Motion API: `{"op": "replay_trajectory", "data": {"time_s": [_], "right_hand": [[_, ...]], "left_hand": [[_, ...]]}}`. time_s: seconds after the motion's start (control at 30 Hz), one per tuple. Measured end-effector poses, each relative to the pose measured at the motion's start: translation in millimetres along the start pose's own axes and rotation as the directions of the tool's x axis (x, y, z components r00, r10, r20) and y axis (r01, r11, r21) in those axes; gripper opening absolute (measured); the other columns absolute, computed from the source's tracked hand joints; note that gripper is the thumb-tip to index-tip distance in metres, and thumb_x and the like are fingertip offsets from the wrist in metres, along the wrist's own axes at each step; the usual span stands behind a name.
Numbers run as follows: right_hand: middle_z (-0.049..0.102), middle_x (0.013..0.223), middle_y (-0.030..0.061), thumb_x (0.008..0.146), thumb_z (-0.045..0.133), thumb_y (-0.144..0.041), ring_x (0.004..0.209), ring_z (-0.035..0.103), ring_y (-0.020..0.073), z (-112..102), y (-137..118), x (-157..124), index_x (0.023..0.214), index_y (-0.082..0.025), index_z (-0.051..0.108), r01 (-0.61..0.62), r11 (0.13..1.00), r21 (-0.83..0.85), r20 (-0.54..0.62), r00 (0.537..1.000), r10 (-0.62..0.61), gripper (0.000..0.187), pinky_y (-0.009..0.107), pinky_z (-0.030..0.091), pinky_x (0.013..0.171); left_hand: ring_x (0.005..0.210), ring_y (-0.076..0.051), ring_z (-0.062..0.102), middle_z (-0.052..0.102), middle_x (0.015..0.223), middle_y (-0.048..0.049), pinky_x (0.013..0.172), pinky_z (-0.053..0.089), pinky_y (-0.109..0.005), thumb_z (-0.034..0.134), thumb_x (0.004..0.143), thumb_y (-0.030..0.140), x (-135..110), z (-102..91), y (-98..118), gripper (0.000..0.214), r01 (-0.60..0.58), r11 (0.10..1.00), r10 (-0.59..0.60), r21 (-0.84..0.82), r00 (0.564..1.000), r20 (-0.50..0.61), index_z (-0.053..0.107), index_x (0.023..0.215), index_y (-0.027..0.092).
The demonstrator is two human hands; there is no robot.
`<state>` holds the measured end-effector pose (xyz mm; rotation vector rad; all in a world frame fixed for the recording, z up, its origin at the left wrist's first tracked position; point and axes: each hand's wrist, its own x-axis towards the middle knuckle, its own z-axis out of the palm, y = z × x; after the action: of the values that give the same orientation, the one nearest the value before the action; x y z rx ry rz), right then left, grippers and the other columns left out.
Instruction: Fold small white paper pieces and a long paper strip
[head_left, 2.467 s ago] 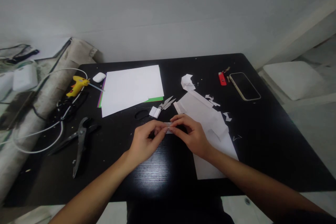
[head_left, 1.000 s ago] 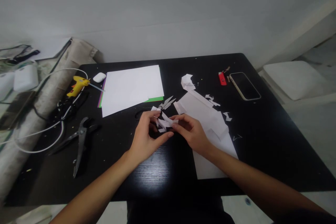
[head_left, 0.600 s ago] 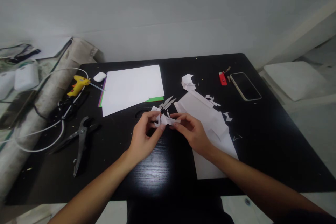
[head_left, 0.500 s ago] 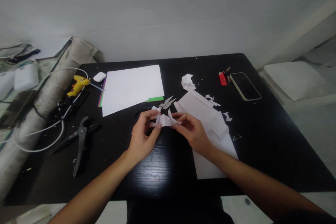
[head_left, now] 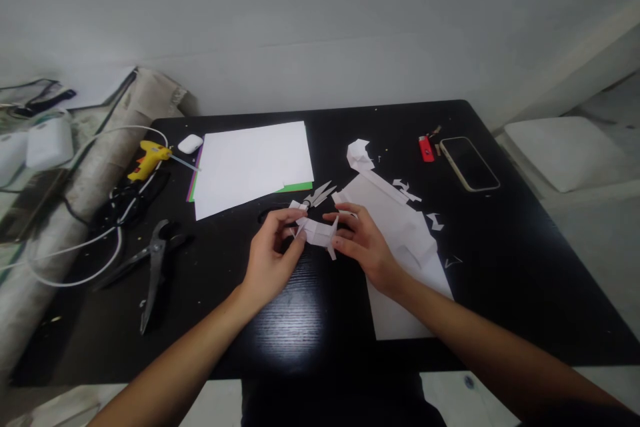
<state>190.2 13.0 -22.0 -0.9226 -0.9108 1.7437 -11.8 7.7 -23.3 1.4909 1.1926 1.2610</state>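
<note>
Over the middle of the black table (head_left: 525, 267), both hands pinch a small folded white paper piece (head_left: 320, 232) with flaps sticking out. My left hand (head_left: 273, 257) grips its left end with thumb and fingertips. My right hand (head_left: 363, 243) holds its right end, fingers curled round it. Just behind the paper lie small scissors (head_left: 315, 197) with their blades apart. A larger cut white sheet (head_left: 400, 240) lies under and right of my right hand.
A stack of white paper over green and purple sheets (head_left: 253, 163) lies at the back left. A yellow glue gun (head_left: 147, 159), white earbud case (head_left: 190, 143), pliers (head_left: 153, 260) and cables sit left. A red lighter (head_left: 425, 147), phone (head_left: 469, 163) and paper scraps (head_left: 407, 190) lie right.
The flat folded strip has been opened out into a shape with flaps. Both hands rose slightly off the table and turned the piece between the fingers.
</note>
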Motion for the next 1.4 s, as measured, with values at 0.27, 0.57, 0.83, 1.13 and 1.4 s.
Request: {"op": "replay_trajectory", "data": {"time_s": [0.27, 0.57, 0.83, 1.13, 1.4], "right_hand": [[0.069, 0.08, 0.0015, 0.085, 0.081, -0.048, 0.076, 0.068, 0.0194, 3.1, -5.4, -1.4, 0.091, -0.022, 0.073, 0.017, 0.976, -0.217, 0.064, 0.998, -0.003, 0.028, 0.035, 0.056, 0.075], [0.07, 0.07, 0.0005, 0.079, 0.086, -0.05, 0.065, 0.064, 0.0183, 2.2, -4.3, -3.6, 0.089, -0.02, 0.076, -0.016, 0.942, -0.335, 0.091, 0.995, 0.049, 0.033, 0.032, 0.05, 0.063], [0.066, 0.07, 0.0017, 0.093, 0.067, -0.06, 0.068, 0.06, 0.0188, 3.7, -6.8, -4.6, 0.075, -0.021, 0.074, 0.051, 0.921, -0.387, 0.107, 0.994, -0.01, 0.044, 0.031, 0.046, 0.064], [0.07, 0.085, 0.0008, 0.084, 0.08, -0.041, 0.074, 0.064, 0.0172, 5.4, -3.0, -4.7, 0.093, -0.025, 0.066, 0.035, 0.954, -0.298, 0.064, 0.998, -0.017, 0.024, 0.031, 0.049, 0.067], [0.076, 0.091, 0.0026, 0.078, 0.086, -0.033, 0.086, 0.073, 0.0202, 3.1, 0.8, -1.0, 0.1, -0.024, 0.071, 0.028, 0.948, -0.318, 0.0, 1.0, -0.03, 0.029, 0.034, 0.055, 0.077]], "left_hand": [[0.123, -0.024, 0.067, 0.07, 0.126, -0.0104, 0.099, 0.059, -0.037, 0.07, 0.094, 0.02, 0.7, 1.0, -0.9, 0.025, 0.035, 0.999, -0.035, -0.032, 0.999, 0.005, 0.066, 0.119, 0.022], [0.107, -0.018, 0.071, 0.071, 0.115, -0.0074, 0.091, 0.062, -0.03, 0.073, 0.091, 0.02, 3.6, 3.0, 2.5, 0.017, 0.045, 0.994, -0.048, -0.1, 0.998, -0.027, 0.066, 0.107, 0.02], [0.091, -0.016, 0.074, 0.075, 0.104, -0.0064, 0.08, 0.063, -0.029, 0.076, 0.087, 0.023, 5.9, 4.3, 5.1, 0.021, 0.133, 0.978, -0.138, -0.161, 0.99, -0.015, 0.065, 0.105, 0.019], [0.092, -0.019, 0.076, 0.076, 0.101, -0.0067, 0.077, 0.063, -0.03, 0.08, 0.085, 0.029, 7.4, 4.0, 5.7, 0.023, 0.19, 0.97, -0.19, -0.154, 0.982, 0.019, 0.064, 0.098, 0.019], [0.094, -0.019, 0.075, 0.076, 0.104, -0.0065, 0.079, 0.061, -0.029, 0.076, 0.09, 0.03, 3.8, 2.7, 4.3, 0.021, 0.232, 0.962, -0.216, -0.144, 0.969, 0.118, 0.065, 0.104, 0.02]]}}
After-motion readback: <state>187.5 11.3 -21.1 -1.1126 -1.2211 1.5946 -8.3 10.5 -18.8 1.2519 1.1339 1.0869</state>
